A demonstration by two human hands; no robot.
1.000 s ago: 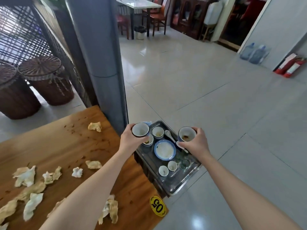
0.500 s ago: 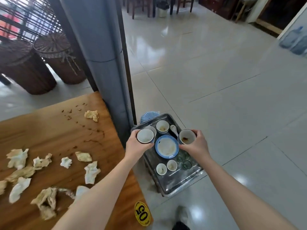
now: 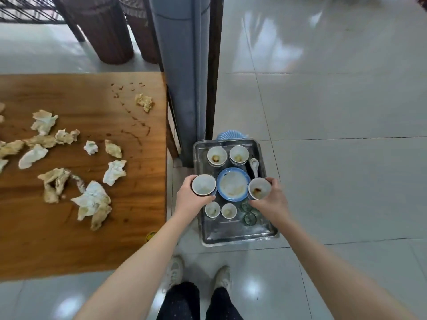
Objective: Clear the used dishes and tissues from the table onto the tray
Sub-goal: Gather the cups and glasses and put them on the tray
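- No text, number, brand or sign can be read anywhere in view.
- The only label-like thing is a yellow sticker (image 3: 149,236). It lies on the right edge of the wooden surface (image 3: 69,250), at about 8 o'clock from the tray (image 3: 231,241).
- Most of the sticker is hidden behind the left forearm (image 3: 159,250). The sliver that shows is too small and blurred to make out any print.
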